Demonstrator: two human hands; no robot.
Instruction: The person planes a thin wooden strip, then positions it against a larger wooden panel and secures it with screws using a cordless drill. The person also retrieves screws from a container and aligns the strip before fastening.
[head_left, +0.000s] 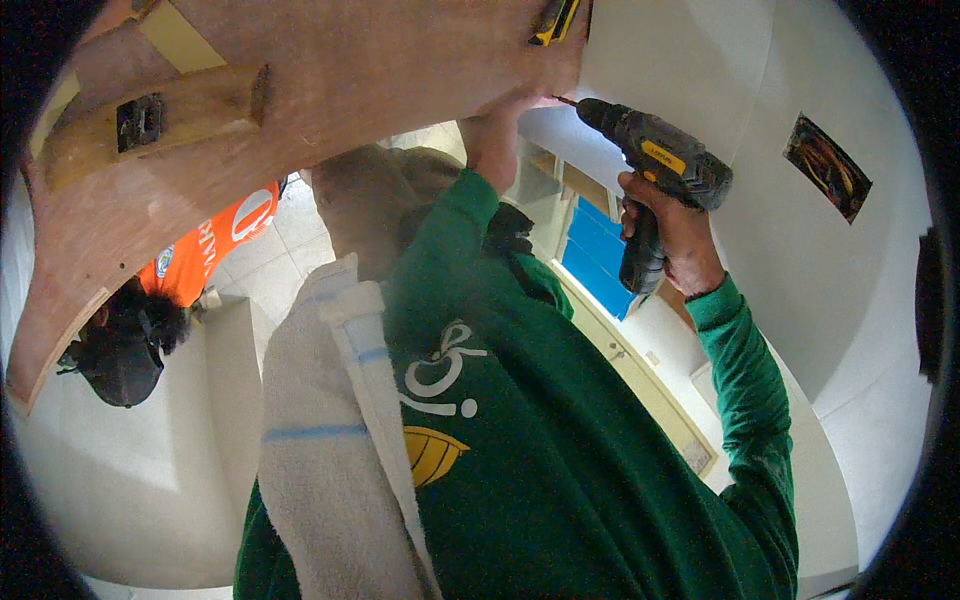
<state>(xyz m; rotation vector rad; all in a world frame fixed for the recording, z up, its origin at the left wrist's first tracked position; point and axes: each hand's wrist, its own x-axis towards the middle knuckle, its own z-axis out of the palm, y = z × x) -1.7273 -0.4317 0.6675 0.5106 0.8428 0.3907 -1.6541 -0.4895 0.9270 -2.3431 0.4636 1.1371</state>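
Note:
Neither of my hands is in view. A co-worker in a green long-sleeved shirt (560, 440) stands right in front of me, seen from behind. That person's right hand (680, 235) grips a grey and black cordless drill (655, 165) whose bit touches the edge of a curved reddish wooden board (350, 70) overhead. Their left hand (495, 135) reaches up against the board's underside. A wooden block (190, 115) with a black metal fitting (138, 120) is fixed to the board. A yellow and black tool (555, 20) shows at the top edge.
A white towel with blue stripes (320, 440) hangs over the co-worker's shoulder. Another person in an orange shirt (200, 255) is at the left, below the board. White walls surround us; a wall opening with wires (827, 165) is at right, a blue panel (600, 260) below.

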